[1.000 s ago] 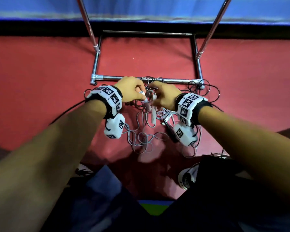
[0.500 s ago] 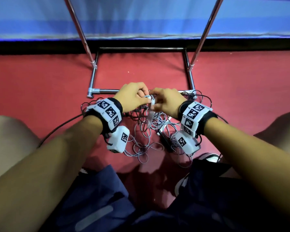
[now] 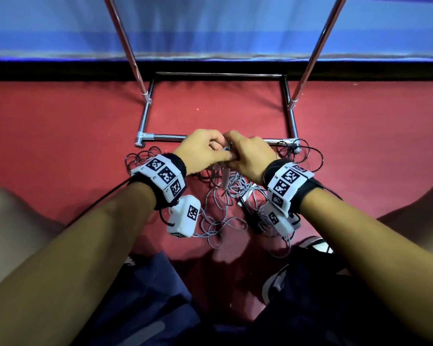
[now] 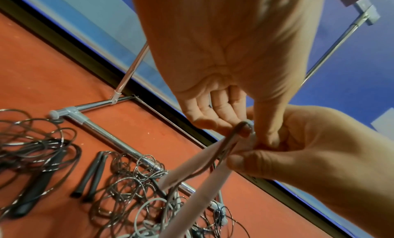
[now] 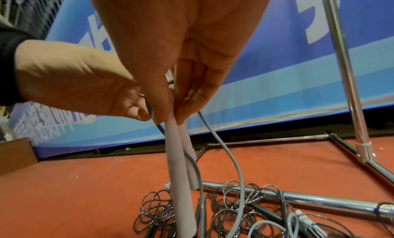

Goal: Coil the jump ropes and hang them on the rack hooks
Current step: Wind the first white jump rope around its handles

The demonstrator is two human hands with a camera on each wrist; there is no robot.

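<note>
Both hands meet over the rack's front base bar [image 3: 165,139]. My right hand [image 3: 235,156] [image 5: 175,117] pinches the two pale handles [image 5: 181,171] [image 3: 225,179] [image 4: 198,196] of a white jump rope together near their tops, and they hang straight down. My left hand [image 3: 220,147] [image 4: 241,130] pinches a bend of cord [image 4: 232,140] at the handle tops. The rope's grey cord [image 5: 236,165] [image 3: 218,221] trails into a loose tangle on the red floor. No hooks show in any view.
Dark wire ropes lie tangled by the bar's left end [image 3: 145,158] and right end [image 3: 303,151]. Dark handles [image 4: 93,174] lie among them. Chrome uprights [image 3: 125,41] [image 3: 318,41] rise before a blue banner [image 3: 223,26]. My knees and a shoe [image 3: 273,285] are below.
Both hands have stayed together on the handle tops and now sit over the rack's front bar. The head view has tilted, so the rack shows lower in the picture.
</note>
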